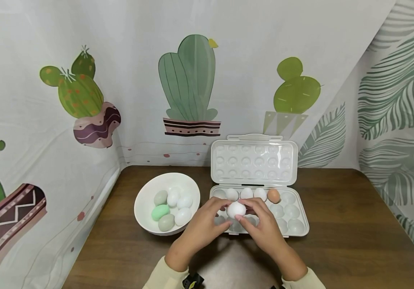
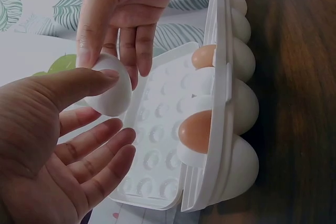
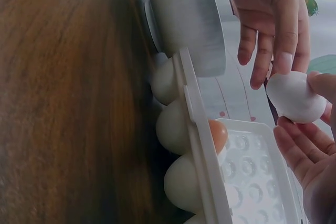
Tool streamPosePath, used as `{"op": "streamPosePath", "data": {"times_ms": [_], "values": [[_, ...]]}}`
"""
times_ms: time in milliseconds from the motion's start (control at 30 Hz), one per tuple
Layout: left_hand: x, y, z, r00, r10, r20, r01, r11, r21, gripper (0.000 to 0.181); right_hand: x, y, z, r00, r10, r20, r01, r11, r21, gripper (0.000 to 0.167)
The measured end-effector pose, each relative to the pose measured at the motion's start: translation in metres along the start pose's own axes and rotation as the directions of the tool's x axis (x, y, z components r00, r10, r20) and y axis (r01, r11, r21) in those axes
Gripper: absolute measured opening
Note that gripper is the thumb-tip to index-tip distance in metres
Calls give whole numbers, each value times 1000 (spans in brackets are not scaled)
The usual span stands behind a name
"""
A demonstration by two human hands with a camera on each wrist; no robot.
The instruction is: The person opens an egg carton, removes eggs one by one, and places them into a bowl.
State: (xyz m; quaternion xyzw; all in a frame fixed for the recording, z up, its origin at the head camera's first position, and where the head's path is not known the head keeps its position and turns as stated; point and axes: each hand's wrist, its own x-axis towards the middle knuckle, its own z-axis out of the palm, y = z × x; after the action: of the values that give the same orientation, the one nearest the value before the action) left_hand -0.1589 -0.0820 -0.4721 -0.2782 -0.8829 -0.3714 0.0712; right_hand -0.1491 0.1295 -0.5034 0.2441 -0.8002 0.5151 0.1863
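A white egg [image 1: 236, 210] is held between both hands above the front of a white egg carton [image 1: 303, 212]. My right hand [image 1: 264, 224] grips the egg from the right, thumb and fingers on its sides. From the left, my left hand [image 1: 203, 224] pinches it too, its thumb across the egg [image 2: 113, 93] in the left wrist view, other fingers spread. Several white eggs [image 1: 246, 193] and a brown egg [image 1: 273, 196] sit in the carton's back row. Another brown egg [image 2: 197, 132] shows in the left wrist view; the hands hide part of the carton.
Left of the carton stands a white bowl [image 1: 142, 204] with several white, grey-green and green eggs [image 1: 161, 212]. The carton's lid [image 1: 254, 160] stands open behind, near the cactus-printed cloth [image 1: 243, 80]. All rests on a brown wooden table [image 1: 348, 237].
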Motion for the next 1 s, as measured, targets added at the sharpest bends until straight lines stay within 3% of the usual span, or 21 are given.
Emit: {"op": "streamPosePath", "data": {"times_ms": [733,1000], "values": [[2,3,1,999,-7,-42,1,990,-142,42,-1,-6,8,997,64,41,-71,976,207,36],[2,0,-4,999,-16,-42,10,991,-137,40,-3,-6,10,997,54,50,-63,979,192,39]]}}
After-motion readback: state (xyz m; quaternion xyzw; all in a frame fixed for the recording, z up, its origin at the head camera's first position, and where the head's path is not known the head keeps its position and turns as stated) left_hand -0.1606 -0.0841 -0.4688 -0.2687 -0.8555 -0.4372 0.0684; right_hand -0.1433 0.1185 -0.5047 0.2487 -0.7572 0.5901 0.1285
